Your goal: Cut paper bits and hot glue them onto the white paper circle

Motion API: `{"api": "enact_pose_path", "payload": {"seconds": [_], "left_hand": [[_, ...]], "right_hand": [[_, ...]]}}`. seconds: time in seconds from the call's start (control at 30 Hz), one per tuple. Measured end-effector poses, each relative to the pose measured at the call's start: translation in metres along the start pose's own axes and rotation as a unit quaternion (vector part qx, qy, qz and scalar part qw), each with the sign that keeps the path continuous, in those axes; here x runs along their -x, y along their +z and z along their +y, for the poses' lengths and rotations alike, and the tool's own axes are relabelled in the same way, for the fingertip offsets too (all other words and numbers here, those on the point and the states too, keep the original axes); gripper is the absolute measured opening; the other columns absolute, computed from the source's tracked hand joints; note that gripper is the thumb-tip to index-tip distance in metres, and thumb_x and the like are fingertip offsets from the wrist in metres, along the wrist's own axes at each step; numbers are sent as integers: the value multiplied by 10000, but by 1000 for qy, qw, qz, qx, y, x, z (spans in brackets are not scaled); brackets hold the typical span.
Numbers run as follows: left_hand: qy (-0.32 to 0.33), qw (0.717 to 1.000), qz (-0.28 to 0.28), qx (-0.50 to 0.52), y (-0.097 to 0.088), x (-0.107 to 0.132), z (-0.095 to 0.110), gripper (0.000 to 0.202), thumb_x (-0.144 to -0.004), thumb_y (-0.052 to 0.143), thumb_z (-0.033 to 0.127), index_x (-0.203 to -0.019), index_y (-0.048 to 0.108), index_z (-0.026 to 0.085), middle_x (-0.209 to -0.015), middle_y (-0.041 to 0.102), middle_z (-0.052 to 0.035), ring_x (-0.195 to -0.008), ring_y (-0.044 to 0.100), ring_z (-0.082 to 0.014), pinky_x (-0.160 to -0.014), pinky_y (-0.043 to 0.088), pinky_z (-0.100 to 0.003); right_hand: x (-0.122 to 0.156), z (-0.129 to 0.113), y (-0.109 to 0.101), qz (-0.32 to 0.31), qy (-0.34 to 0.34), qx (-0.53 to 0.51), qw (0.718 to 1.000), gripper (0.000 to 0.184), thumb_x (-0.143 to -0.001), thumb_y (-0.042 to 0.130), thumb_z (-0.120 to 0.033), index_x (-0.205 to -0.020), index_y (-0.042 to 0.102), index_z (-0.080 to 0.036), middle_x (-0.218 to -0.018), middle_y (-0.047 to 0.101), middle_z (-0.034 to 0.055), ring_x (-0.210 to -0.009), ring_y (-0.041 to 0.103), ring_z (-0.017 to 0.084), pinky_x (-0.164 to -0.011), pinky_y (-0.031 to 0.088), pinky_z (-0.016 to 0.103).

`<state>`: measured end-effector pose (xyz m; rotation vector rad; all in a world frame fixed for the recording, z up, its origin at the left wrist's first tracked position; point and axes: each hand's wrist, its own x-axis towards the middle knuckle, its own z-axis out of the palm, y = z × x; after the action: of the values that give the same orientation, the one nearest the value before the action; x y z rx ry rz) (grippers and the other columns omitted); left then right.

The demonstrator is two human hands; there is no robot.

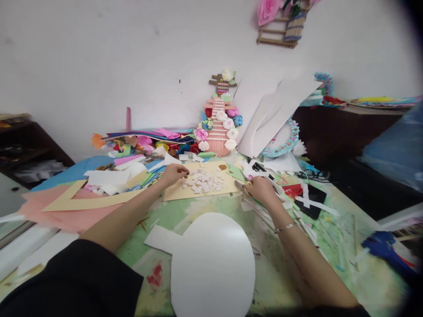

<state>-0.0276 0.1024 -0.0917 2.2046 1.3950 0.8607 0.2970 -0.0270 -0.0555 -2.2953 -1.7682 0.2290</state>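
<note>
My left hand (174,175) reaches over the left side of a cream paper sheet (172,193). Its thumb and fingertips are pinched together beside a loose heap of small white cut pieces (206,181); whatever is between them is too small to tell. At the sheet's right edge, my right hand (260,189) has its fingers curled together. A thin greyish pointed thing (239,184) shows by these fingertips, and its kind is unclear. Nearer to me lies a white round board with a handle-like tab (213,264), touched by neither hand.
Paper scraps and a cream paper frame (94,203) lie left. Behind stands a pink flower-covered stringed-instrument model (218,132), with a blue decorated ring (291,136) beside it. Glasses (313,175), a black flat object (313,204) and strips lie right.
</note>
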Motion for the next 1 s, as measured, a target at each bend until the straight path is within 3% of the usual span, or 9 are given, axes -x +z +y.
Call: {"api": "enact_pose_path", "payload": {"seconds": [0.1,0.2,0.33,0.47,0.6,0.7,0.83,1.0], "left_hand": [[7,999,25,-42,-7,-27,-10,217,-740,558,287,-785,745,188,-620,710,-42,-648,688,-212,-662,484,-277],[33,995,31,-94,-5,-67,-13,215,-743,553,224,-802,756,186,-711,732,-65,-738,690,-229,-736,484,-283],[68,984,-5,-164,11,-121,-13,243,-772,539,158,-872,758,187,-963,740,-96,-962,665,-240,-858,458,-274],[70,966,-67,-241,27,-157,-21,180,-847,573,214,-939,712,148,-1012,710,-110,-982,647,-230,-894,469,-355],[64,945,-110,-302,38,-174,-32,302,-901,562,364,-1086,628,135,-1110,651,-95,-1003,623,-207,-897,488,-437],[61,934,-118,-331,44,-180,-37,247,-898,540,274,-1070,657,140,-1124,653,-134,-1035,619,-241,-885,483,-382],[54,929,-101,-352,51,-184,-38,290,-846,499,160,-1080,667,127,-1154,636,-190,-1085,603,-303,-884,466,-344],[47,934,-79,-345,56,-183,-37,304,-807,500,147,-1050,675,91,-1137,627,-224,-1052,614,-332,-861,475,-374]], "right_hand": [[-4,26,-11,21,41,67,997,301,-815,540,-223,-973,694,-20,-977,674,294,-952,658,333,-749,442,340],[-15,33,-13,32,44,104,993,279,-832,505,-136,-1003,677,2,-982,664,307,-956,661,331,-792,445,353],[-46,7,-1,19,-49,104,993,265,-840,503,-105,-1013,694,-42,-1021,677,256,-981,653,292,-831,437,321],[-94,-34,21,-10,-191,78,979,331,-855,519,-110,-1138,681,-166,-1133,682,123,-1078,610,198,-891,398,226],[-141,-58,43,-41,-245,72,966,306,-840,537,-78,-1093,693,-151,-1106,694,98,-1032,621,186,-858,419,220],[-167,-62,54,-75,-251,76,962,197,-872,579,-162,-1038,679,-134,-1073,686,94,-995,626,191,-868,461,290],[-180,-59,57,-117,-238,89,960,239,-916,570,-315,-1071,624,-142,-1100,636,72,-974,618,189,-854,513,397],[-183,-44,50,-151,-213,105,960,270,-920,563,-326,-1121,606,-152,-1144,613,80,-984,611,196,-843,523,394]]}}
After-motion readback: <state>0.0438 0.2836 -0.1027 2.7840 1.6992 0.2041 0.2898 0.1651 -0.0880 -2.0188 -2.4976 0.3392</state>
